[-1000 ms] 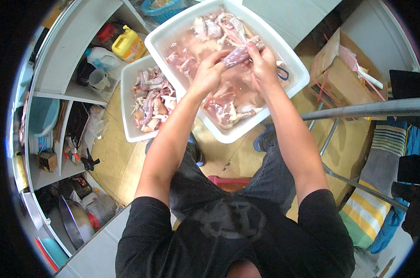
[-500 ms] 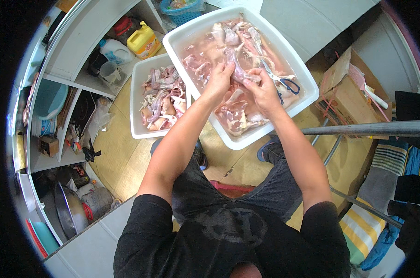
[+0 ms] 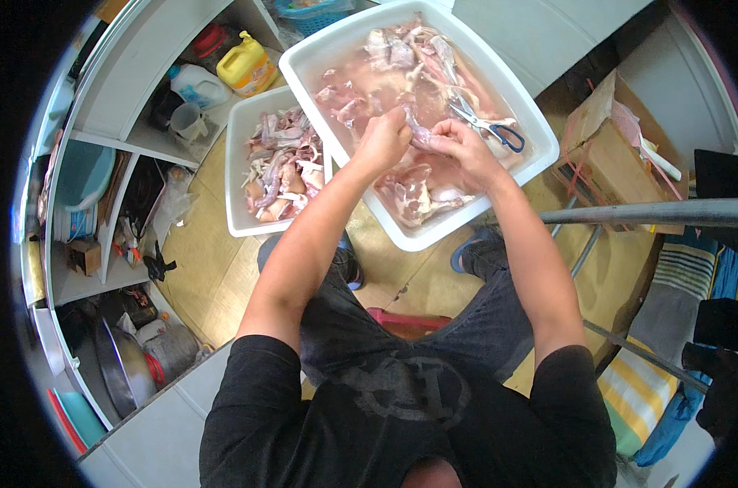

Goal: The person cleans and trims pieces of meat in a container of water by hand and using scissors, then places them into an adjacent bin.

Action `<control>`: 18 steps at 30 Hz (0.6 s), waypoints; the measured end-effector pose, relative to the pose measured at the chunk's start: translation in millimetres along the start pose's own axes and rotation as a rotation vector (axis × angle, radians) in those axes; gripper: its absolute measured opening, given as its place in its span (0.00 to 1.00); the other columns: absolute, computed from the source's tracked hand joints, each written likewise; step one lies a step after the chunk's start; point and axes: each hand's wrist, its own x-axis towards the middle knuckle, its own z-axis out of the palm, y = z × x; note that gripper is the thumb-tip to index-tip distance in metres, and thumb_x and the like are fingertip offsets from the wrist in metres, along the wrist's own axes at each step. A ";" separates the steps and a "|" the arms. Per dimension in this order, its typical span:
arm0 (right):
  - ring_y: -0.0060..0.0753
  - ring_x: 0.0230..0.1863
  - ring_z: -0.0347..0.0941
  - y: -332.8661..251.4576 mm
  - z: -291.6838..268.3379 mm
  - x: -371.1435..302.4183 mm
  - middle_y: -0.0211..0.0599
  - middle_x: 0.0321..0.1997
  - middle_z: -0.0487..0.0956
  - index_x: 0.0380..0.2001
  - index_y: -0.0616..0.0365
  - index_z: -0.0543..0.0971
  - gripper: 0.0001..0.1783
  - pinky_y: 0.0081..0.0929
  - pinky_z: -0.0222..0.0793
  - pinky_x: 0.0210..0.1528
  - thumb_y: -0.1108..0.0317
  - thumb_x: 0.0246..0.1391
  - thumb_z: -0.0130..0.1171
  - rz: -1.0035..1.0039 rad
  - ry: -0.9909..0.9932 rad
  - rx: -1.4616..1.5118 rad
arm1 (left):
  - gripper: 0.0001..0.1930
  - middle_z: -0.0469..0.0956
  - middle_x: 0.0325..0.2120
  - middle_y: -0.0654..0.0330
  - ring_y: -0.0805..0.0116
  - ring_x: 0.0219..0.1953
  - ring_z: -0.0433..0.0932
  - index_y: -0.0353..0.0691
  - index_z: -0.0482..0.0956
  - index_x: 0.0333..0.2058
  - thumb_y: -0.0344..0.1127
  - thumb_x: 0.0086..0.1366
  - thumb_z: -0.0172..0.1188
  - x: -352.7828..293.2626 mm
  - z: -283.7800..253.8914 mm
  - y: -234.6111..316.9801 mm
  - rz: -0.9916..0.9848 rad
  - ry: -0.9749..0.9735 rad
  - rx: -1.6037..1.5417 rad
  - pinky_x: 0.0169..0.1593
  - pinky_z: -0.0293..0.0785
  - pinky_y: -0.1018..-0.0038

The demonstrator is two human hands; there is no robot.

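Both hands are over a white tub (image 3: 525,96) of cloudy pink water with raw poultry in it. A long, purplish piece of raw poultry (image 3: 419,132), perhaps a neck, stretches between them. My left hand (image 3: 388,140) is closed in a fist around its left end. With thumb and fingers pinched, my right hand (image 3: 464,150) grips the other end. Scissors (image 3: 487,124) with dark blue handles lie on the meat just beyond my right hand, touched by neither hand. Near my wrists, a pale carcass piece (image 3: 414,193) lies in the water.
A smaller white tub (image 3: 237,183) of cut meat pieces stands at the left, partly under the big tub's edge. Shelves with a yellow jug (image 3: 247,69) line the left side. On the right are a cardboard box (image 3: 601,154) and a metal rail (image 3: 646,213).
My left hand has curled from a looser hold into a fist, and the poultry piece now lies lower between my hands. The view has shifted slightly.
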 end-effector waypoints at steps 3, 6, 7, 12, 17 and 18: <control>0.24 0.36 0.76 -5.6 -7.6 6.0 0.33 0.37 0.78 0.41 0.64 0.75 0.12 0.25 0.74 0.42 0.64 0.63 0.60 0.100 0.075 0.046 | 0.07 0.75 0.26 0.38 0.34 0.34 0.76 0.32 0.70 0.32 0.31 0.63 0.53 -0.7 -2.5 12.9 0.068 -0.072 0.007 0.36 0.71 0.52; 0.25 0.29 0.76 -7.7 -5.9 5.9 0.35 0.35 0.80 0.40 0.63 0.77 0.12 0.26 0.75 0.34 0.63 0.65 0.57 0.288 -0.098 0.013 | 0.05 0.75 0.26 0.36 0.33 0.35 0.75 0.33 0.70 0.33 0.30 0.62 0.51 -7.0 -4.5 22.5 0.150 -0.107 0.023 0.38 0.69 0.48; 0.25 0.29 0.76 -9.6 -6.2 6.1 0.36 0.35 0.80 0.40 0.63 0.77 0.12 0.26 0.75 0.33 0.63 0.65 0.57 0.347 -0.165 0.019 | 0.05 0.75 0.26 0.36 0.33 0.35 0.75 0.34 0.70 0.34 0.29 0.62 0.51 -8.6 -5.6 25.6 0.180 -0.089 0.021 0.37 0.69 0.48; 0.29 0.38 0.78 12.0 4.1 14.1 0.38 0.40 0.81 0.48 0.69 0.76 0.16 0.26 0.73 0.42 0.70 0.60 0.56 0.019 0.012 -0.370 | 0.05 0.76 0.27 0.37 0.32 0.35 0.75 0.35 0.70 0.36 0.26 0.61 0.52 -3.0 -4.4 24.6 0.148 -0.041 0.043 0.38 0.69 0.48; 0.29 0.44 0.78 15.2 22.3 13.1 0.39 0.42 0.82 0.51 0.67 0.75 0.17 0.29 0.73 0.46 0.67 0.63 0.55 -0.203 0.237 -0.765 | 0.07 0.78 0.24 0.44 0.43 0.29 0.79 0.35 0.71 0.41 0.25 0.64 0.53 6.6 8.6 20.8 -0.074 0.173 0.085 0.34 0.73 0.57; 0.29 0.44 0.78 15.4 22.3 10.4 0.39 0.43 0.82 0.51 0.67 0.75 0.17 0.28 0.73 0.46 0.68 0.63 0.55 -0.201 0.221 -0.692 | 0.08 0.78 0.24 0.47 0.50 0.28 0.79 0.35 0.70 0.43 0.26 0.65 0.52 5.9 8.2 18.0 -0.165 0.119 -0.179 0.32 0.73 0.61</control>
